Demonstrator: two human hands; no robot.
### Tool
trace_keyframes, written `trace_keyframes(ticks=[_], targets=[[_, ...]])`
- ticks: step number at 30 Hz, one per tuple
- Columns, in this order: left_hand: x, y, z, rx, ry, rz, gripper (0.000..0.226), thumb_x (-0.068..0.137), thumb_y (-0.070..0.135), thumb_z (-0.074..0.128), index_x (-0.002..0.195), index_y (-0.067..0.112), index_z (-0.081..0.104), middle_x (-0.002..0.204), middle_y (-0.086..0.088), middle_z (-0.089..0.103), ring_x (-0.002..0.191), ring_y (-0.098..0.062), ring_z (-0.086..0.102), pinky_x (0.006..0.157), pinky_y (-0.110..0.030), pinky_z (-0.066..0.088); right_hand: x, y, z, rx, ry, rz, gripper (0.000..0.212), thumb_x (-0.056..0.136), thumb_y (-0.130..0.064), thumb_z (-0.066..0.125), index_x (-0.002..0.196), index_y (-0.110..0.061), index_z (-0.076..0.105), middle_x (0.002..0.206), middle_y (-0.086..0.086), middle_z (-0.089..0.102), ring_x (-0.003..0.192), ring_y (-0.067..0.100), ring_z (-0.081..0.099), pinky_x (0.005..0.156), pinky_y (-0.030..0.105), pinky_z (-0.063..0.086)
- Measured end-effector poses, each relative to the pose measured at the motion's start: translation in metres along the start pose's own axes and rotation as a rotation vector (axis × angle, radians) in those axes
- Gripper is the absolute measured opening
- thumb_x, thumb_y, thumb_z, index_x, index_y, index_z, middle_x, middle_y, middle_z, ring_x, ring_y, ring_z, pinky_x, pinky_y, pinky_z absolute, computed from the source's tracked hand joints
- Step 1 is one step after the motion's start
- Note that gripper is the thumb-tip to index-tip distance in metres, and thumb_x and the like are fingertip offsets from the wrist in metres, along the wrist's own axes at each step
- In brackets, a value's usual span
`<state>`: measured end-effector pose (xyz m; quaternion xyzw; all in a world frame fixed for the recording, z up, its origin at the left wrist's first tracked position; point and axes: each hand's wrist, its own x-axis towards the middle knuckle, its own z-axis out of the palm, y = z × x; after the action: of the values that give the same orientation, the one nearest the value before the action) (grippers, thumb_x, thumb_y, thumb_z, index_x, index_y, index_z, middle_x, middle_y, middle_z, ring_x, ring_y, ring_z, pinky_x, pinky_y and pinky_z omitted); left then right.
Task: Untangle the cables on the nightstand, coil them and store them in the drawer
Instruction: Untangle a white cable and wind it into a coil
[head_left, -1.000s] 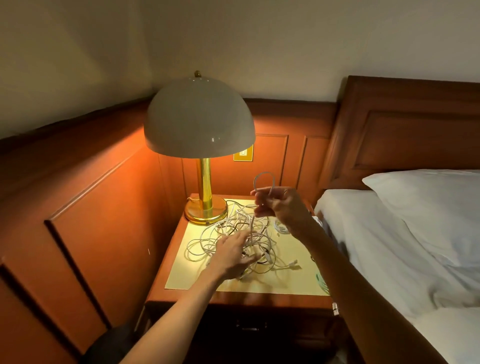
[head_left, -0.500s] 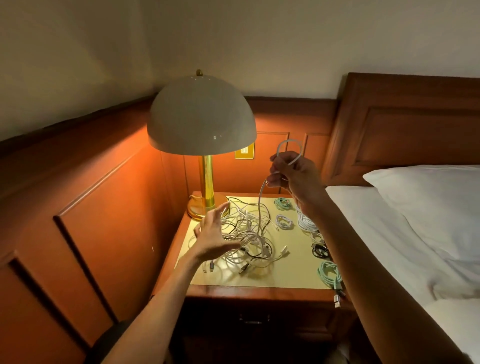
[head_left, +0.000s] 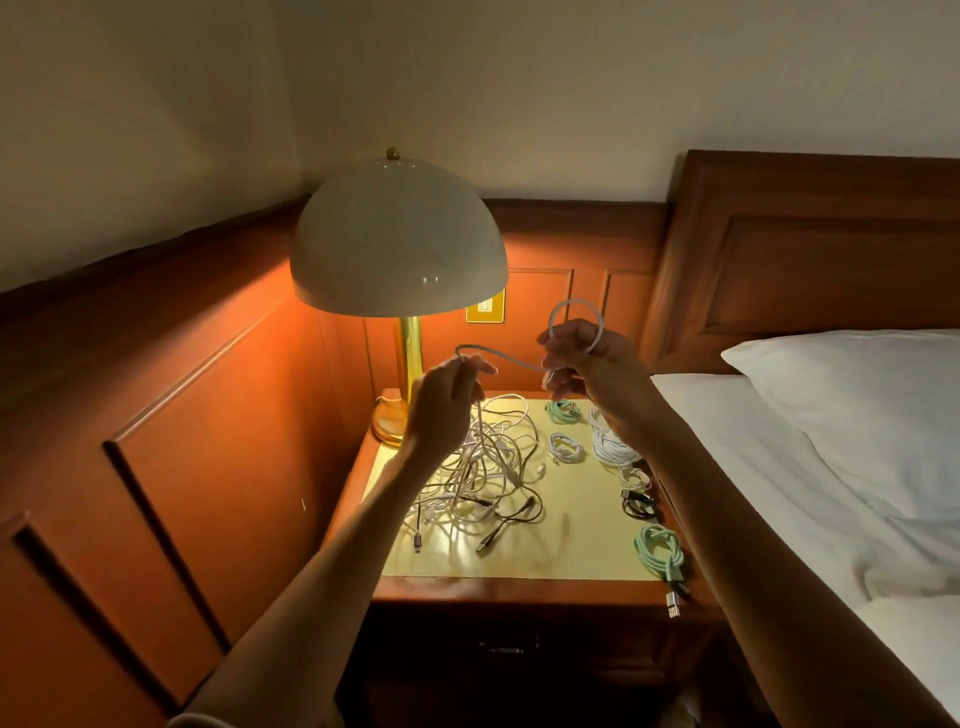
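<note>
Head view: mid-coil, the right hand (head_left: 592, 364) grips the white cable (head_left: 514, 360) in a loop, the left hand (head_left: 441, 408) pinches its slack, and the next wrap likely needs it drawn free of the tangle (head_left: 488, 467).

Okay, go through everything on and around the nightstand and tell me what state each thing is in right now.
Lamp, on.
Drawer, shut.
Tangle, knotted heap on the nightstand.
White cable, rising from the tangle, stretched between both hands, one loop formed.
Left hand, grips the white cable.
Right hand, holds the loop.
Coils, finished, along the nightstand's right edge.
</note>
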<state>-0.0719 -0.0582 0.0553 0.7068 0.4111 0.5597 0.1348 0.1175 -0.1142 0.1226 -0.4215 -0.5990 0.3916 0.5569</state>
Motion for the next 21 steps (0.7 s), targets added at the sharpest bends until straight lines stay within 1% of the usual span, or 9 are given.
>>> trace_keyframes(ticks=[3,6,9,11,14,16,18,19,21], targets=[[0.011,0.020,-0.014,-0.012,0.058,0.095,0.026,0.105,0.015,0.048,0.101,0.007,0.073,0.069,0.010,0.063,0.064,0.001,0.063,0.059,-0.008,0.044,0.001,0.016,0.007,-0.086,-0.047,0.044,0.027,0.088,-0.007,0.072,0.114,-0.010,0.070,0.083,0.024,0.065,0.063,0.020,0.062,0.055,0.024,0.054],[0.018,0.041,-0.019,-0.053,0.031,0.182,0.023,0.103,0.015,0.051,0.102,0.007,0.072,0.076,0.005,0.067,0.068,-0.004,0.066,0.064,-0.018,0.054,0.004,0.031,0.022,-0.214,-0.171,0.086,0.042,0.083,-0.017,0.079,0.123,-0.018,0.068,0.079,0.015,0.069,0.063,0.018,0.064,0.058,0.027,0.055],[0.017,0.054,-0.019,-0.009,-0.055,0.294,0.018,0.101,0.012,0.055,0.104,0.007,0.072,0.078,0.003,0.068,0.070,-0.006,0.066,0.067,-0.024,0.055,0.010,0.037,0.035,-0.239,-0.200,0.067,0.011,0.088,-0.010,0.073,0.099,-0.013,0.076,0.068,0.022,0.066,0.053,0.019,0.058,0.050,0.023,0.051],[0.016,0.055,-0.025,0.023,-0.051,0.326,0.020,0.100,0.015,0.057,0.114,0.009,0.071,0.082,0.004,0.069,0.074,-0.001,0.063,0.071,-0.022,0.053,0.014,0.035,0.037,-0.285,-0.172,0.017,0.011,0.093,-0.010,0.068,0.087,-0.004,0.076,0.064,0.026,0.064,0.049,0.017,0.055,0.047,0.021,0.047],[0.005,0.045,-0.031,-0.023,0.109,0.205,0.034,0.100,0.016,0.060,0.134,0.016,0.056,0.087,0.008,0.063,0.079,0.007,0.059,0.070,-0.009,0.045,0.017,0.024,0.029,-0.239,-0.052,-0.038,0.014,0.095,-0.014,0.067,0.092,-0.004,0.077,0.056,0.009,0.062,0.045,0.010,0.053,0.046,0.021,0.045],[-0.011,0.027,-0.024,-0.024,0.191,0.073,0.038,0.101,0.025,0.057,0.137,0.016,0.050,0.092,0.007,0.062,0.079,0.008,0.059,0.066,-0.007,0.042,0.016,0.014,0.021,-0.224,-0.010,-0.077,0.015,0.096,-0.016,0.066,0.095,-0.006,0.077,0.061,0.016,0.061,0.047,0.012,0.054,0.047,0.022,0.044],[-0.031,0.000,-0.009,0.032,0.001,0.008,0.045,0.101,0.037,0.054,0.141,0.017,0.048,0.105,0.003,0.063,0.088,0.002,0.063,0.070,-0.012,0.047,0.014,0.004,0.017,-0.209,0.010,-0.109,0.015,0.096,-0.014,0.064,0.098,-0.004,0.076,0.066,0.023,0.059,0.046,0.011,0.054,0.046,0.021,0.044],[-0.041,-0.016,0.001,0.072,-0.182,-0.025,0.051,0.099,0.042,0.054,0.145,0.022,0.044,0.116,0.001,0.062,0.099,-0.007,0.064,0.081,-0.020,0.051,0.014,0.001,0.015,-0.175,0.023,-0.123,0.016,0.096,-0.011,0.064,0.099,0.000,0.075,0.069,0.023,0.059,0.045,0.010,0.053,0.045,0.020,0.043],[-0.059,-0.043,0.017,0.254,-0.559,-0.106,0.059,0.097,0.054,0.052,0.150,0.037,0.035,0.142,0.002,0.049,0.124,-0.015,0.052,0.101,-0.038,0.046,0.015,-0.004,0.014,-0.148,0.032,-0.154,0.015,0.096,-0.008,0.063,0.099,0.000,0.074,0.071,0.023,0.060,0.044,0.009,0.054,0.043,0.021,0.044]])
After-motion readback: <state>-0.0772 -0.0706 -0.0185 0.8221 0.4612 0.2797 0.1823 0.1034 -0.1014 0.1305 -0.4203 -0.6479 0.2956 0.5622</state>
